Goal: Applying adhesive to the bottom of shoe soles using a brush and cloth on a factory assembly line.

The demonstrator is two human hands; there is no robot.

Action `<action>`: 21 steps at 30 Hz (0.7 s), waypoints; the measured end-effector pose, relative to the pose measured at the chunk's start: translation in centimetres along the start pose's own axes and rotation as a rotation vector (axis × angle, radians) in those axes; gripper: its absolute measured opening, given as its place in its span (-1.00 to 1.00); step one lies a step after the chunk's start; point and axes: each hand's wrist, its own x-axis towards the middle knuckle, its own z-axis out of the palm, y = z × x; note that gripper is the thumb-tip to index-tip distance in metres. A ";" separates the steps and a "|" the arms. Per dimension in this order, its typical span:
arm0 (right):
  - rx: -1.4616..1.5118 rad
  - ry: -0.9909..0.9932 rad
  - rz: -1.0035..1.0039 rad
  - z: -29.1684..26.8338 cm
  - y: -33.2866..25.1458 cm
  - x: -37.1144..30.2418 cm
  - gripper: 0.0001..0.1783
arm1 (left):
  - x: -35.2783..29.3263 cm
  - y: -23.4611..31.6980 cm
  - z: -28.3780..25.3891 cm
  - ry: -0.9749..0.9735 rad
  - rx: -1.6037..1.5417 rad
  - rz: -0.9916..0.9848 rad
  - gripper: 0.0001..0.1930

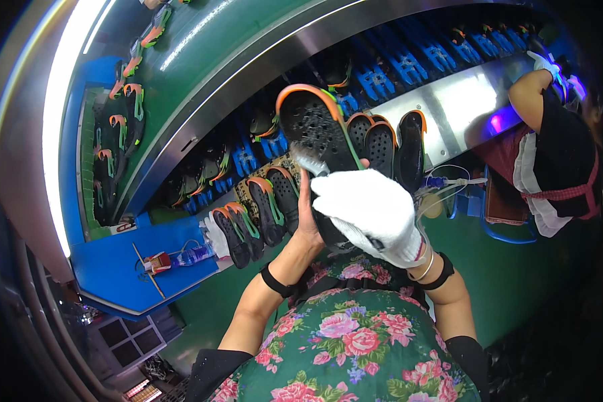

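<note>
My left hand (306,221), bare, grips a black shoe sole (315,124) with an orange and green rim, holding it upright in front of me. My right hand (372,211) wears a white knit glove and holds a small brush (308,161) whose pale bristles rest on the sole's studded black face. The brush handle is hidden inside the glove. Both forearms rise from the lower edge over a green flowered apron.
Several matching black soles (382,144) lie in rows on the bench, others (248,224) to the left. A conveyor with blue holders (388,74) curves behind. A co-worker (549,141) in a white glove stands at right. A water bottle (191,254) lies on a blue shelf.
</note>
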 end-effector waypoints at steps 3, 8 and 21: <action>0.181 0.051 -0.040 -1.5 0.5 1.3 -0.79 | 0.3 -0.1 0.1 0.051 0.043 0.142 0.00; 0.152 0.024 -0.002 -0.3 -0.1 0.1 -0.69 | 1.3 0.5 1.2 0.099 0.199 0.082 0.05; 0.123 -0.052 -0.096 -0.6 -0.2 -0.5 -0.69 | 1.9 1.9 0.4 -0.035 0.002 0.156 -0.03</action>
